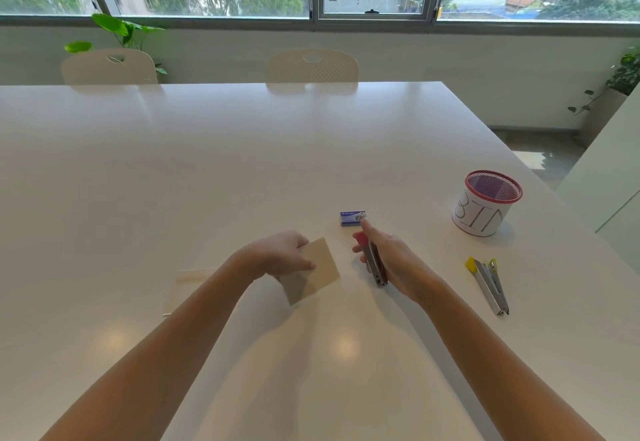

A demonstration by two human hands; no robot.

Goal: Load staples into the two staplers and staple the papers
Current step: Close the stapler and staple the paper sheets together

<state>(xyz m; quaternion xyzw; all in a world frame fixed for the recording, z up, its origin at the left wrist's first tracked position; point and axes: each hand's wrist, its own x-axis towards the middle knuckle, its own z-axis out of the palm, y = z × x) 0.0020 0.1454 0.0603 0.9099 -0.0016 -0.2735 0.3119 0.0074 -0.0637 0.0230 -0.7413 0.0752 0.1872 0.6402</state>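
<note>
My left hand (280, 255) pinches a small stack of cream papers (317, 272) and holds it tilted above the white table (242, 163). My right hand (391, 253) grips a metal stapler with a red end (374, 260), just right of the papers. A small blue staple box (351, 218) lies on the table beyond my right hand's fingertip. A second metal stapler with a yellow end (490, 284) lies open on the table farther right. More pale papers (187, 284) lie flat on the table under my left forearm.
A red mesh cup wrapped in paper marked BIN (485, 203) stands at the right, near the table's right edge. Two cream chairs (311, 66) stand at the far side under the window. Potted plants sit at the left and right walls.
</note>
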